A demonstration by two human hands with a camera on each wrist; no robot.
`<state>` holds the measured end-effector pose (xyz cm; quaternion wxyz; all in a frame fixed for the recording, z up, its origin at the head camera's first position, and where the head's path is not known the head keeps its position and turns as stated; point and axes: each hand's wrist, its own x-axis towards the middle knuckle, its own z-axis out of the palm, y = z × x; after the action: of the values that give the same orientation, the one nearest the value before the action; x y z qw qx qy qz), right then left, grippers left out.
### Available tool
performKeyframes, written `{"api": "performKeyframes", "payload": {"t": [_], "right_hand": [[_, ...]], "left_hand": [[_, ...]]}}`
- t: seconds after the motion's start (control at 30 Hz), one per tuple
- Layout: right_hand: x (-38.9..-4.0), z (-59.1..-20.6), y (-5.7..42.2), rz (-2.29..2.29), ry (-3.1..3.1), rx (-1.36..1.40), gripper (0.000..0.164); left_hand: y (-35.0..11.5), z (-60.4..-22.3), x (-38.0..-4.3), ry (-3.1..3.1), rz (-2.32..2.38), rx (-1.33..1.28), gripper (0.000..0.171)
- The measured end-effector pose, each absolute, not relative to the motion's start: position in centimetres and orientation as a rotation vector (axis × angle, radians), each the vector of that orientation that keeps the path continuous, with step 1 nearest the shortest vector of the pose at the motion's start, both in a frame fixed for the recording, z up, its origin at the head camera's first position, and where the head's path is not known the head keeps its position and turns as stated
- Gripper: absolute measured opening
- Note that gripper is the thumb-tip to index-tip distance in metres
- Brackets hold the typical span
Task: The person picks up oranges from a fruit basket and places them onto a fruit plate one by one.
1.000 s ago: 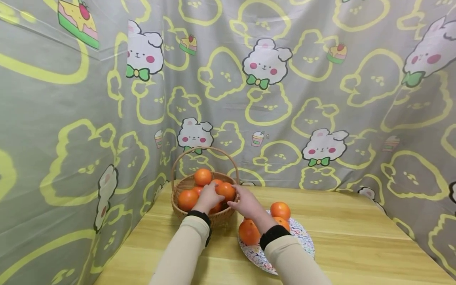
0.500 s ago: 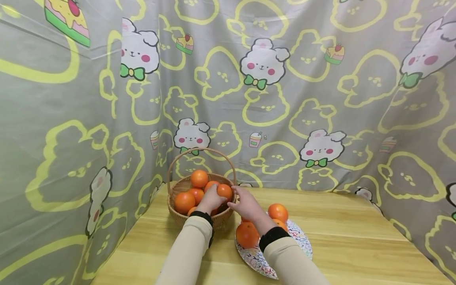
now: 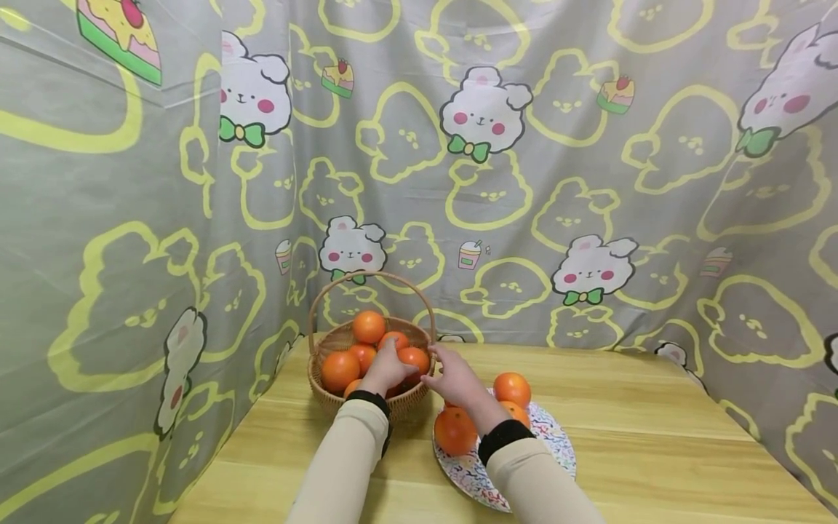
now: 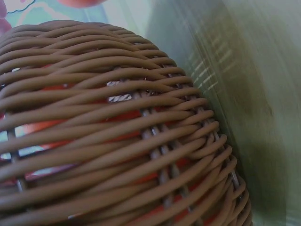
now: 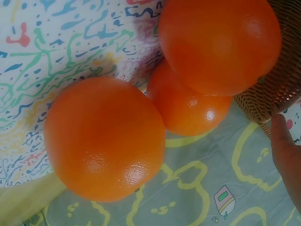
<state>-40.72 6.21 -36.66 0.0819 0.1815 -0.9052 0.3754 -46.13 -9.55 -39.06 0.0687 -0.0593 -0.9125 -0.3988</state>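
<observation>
A wicker basket (image 3: pixel 406 399) with a tall handle stands at the back left of the table and holds several oranges. My left hand (image 3: pixel 388 366) reaches in over its near rim. The thumb lies by the orange (image 3: pixel 414 362) at the basket's right side; whether it touches cannot be told. Just outside the right rim, my right hand (image 3: pixel 458 377) has thumb and fingers spread toward that same orange. In the left wrist view the basket's woven wall (image 4: pixel 108 117) hides the left hand. A finger of the right hand (image 5: pixel 288 160) shows in the right wrist view, near the basket.
Under the right forearm is a round patterned plate (image 3: pixel 553 444) bearing several oranges, among them a near one (image 3: pixel 455 431) and a far one (image 3: pixel 512 391). The wooden table (image 3: pixel 655 437) meets a grey printed cloth (image 3: pixel 576 218) at back and sides.
The orange between the hands has dropped lower into the basket at its right side. The hands stay nearly in place, their fingers now apart from its top. The head view has shifted slightly.
</observation>
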Motion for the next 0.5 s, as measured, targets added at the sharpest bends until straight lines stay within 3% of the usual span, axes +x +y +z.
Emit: {"api": "performKeyframes", "payload": {"t": [0.2, 0.5], "right_hand": [[-40.48, -36.67, 6.21, 1.109, -2.701, 0.554, 0.056], [-40.15, -36.64, 6.37, 1.092, -2.699, 0.549, 0.055]], "left_hand": [[-9.51, -38.86, -45.76, -2.796, -1.083, -0.281, 0.065], [-9.49, -38.86, -45.43, -2.833, -0.966, -0.322, 0.067]]}}
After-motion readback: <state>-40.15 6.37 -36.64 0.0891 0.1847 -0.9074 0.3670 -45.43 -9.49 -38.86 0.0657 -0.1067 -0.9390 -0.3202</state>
